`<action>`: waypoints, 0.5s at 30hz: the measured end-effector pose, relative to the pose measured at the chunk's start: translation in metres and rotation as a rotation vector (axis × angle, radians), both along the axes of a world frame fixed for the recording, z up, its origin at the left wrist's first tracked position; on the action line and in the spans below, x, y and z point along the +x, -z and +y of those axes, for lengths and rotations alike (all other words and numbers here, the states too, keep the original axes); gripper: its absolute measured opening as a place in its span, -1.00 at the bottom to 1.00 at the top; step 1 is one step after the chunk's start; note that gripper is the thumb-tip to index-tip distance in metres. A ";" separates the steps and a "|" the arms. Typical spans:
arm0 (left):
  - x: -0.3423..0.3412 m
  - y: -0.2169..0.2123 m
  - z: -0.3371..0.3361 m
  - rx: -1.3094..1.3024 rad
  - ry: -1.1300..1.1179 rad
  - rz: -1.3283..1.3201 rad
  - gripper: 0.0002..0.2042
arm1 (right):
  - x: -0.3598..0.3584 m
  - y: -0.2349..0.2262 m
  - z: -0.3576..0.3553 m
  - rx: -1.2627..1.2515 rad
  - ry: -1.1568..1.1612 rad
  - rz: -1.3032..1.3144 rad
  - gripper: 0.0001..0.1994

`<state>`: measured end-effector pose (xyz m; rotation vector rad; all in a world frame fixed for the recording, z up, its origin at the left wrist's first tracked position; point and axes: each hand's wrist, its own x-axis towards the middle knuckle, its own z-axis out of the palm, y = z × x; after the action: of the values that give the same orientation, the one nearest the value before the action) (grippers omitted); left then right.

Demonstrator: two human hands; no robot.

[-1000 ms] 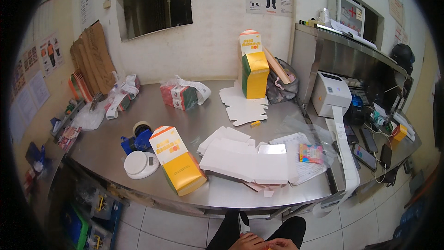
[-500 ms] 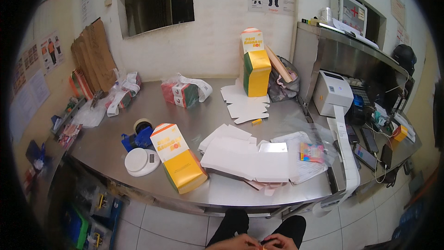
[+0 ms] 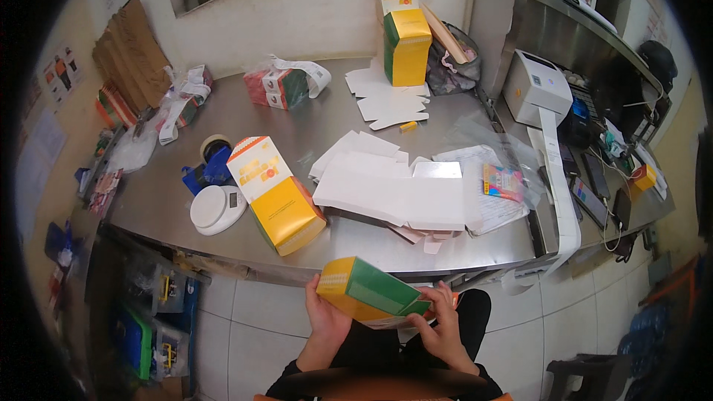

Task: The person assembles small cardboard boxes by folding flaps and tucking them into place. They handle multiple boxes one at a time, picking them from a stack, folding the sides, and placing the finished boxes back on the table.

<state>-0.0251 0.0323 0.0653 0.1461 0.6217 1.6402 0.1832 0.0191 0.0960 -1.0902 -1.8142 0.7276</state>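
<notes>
I hold a green and yellow carton [image 3: 369,291] over my lap, below the front edge of the steel table [image 3: 297,115]. My left hand [image 3: 324,317] grips its left end and underside. At the carton's right end, my right hand [image 3: 440,324] pinches the flap. A matching yellow and white carton [image 3: 276,194] lies on the table just above my hands. Flat white carton blanks [image 3: 390,189] are stacked to its right.
A round white scale [image 3: 216,209] and a blue tape dispenser [image 3: 208,165] sit at the left. Another carton [image 3: 405,30] stands upright at the back by a dark bag [image 3: 453,67]. A label printer [image 3: 536,87] with a long paper strip is on the right. Bins [image 3: 145,312] stand under the table.
My hands rose into view from the lower edge, now holding a green and yellow carton. The view has shifted closer to the table.
</notes>
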 end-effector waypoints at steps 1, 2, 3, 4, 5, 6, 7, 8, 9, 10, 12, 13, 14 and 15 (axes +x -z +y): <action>0.003 -0.004 -0.001 -0.060 -0.095 0.140 -0.66 | 0.003 -0.004 0.001 -0.008 -0.025 0.002 -0.54; 0.007 -0.010 -0.003 -0.147 -0.200 0.279 -0.66 | 0.007 -0.009 0.001 -0.002 -0.023 -0.142 -0.54; 0.012 -0.016 -0.006 -0.064 -0.431 0.665 -0.66 | 0.011 -0.012 0.000 0.020 -0.037 -0.263 -0.54; 0.015 -0.023 -0.009 -0.008 -0.677 1.052 -0.65 | 0.014 -0.015 0.000 0.049 -0.055 -0.392 -0.54; 0.018 -0.029 -0.014 0.045 -0.900 1.455 -0.64 | 0.017 -0.016 -0.001 0.045 -0.105 -0.439 -0.54; 0.019 -0.034 -0.022 0.211 -0.672 1.769 -0.65 | 0.018 -0.016 -0.004 0.046 -0.156 -0.495 -0.54; 0.020 -0.038 -0.033 0.363 -0.369 2.068 -0.65 | 0.020 -0.016 -0.006 0.041 -0.212 -0.557 -0.54; 0.022 -0.039 -0.042 0.469 -0.012 2.318 -0.66 | 0.021 -0.014 -0.010 0.046 -0.251 -0.558 -0.54; 0.025 -0.036 -0.047 0.489 0.237 2.264 -0.66 | 0.022 -0.010 -0.013 0.036 -0.262 -0.527 -0.54; 0.030 -0.031 -0.050 0.460 0.514 2.201 -0.65 | 0.024 -0.006 -0.015 0.031 -0.277 -0.505 -0.54; 0.038 -0.017 -0.055 0.372 0.589 1.909 -0.70 | 0.030 0.005 -0.017 0.015 -0.260 -0.440 -0.57; 0.042 -0.010 -0.056 0.284 0.698 1.782 -0.72 | 0.034 0.011 -0.019 -0.052 -0.217 -0.377 -0.59; 0.046 -0.005 -0.058 0.316 0.619 1.739 -0.74 | 0.037 0.018 -0.022 -0.118 -0.170 -0.311 -0.61; 0.051 -0.001 -0.062 0.303 0.596 1.709 -0.75 | 0.039 0.026 -0.025 -0.185 -0.128 -0.240 -0.63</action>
<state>0.0261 -0.0294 0.0667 1.8639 1.3536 0.6706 0.2223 -0.0060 0.0697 -1.2334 -2.0671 0.8861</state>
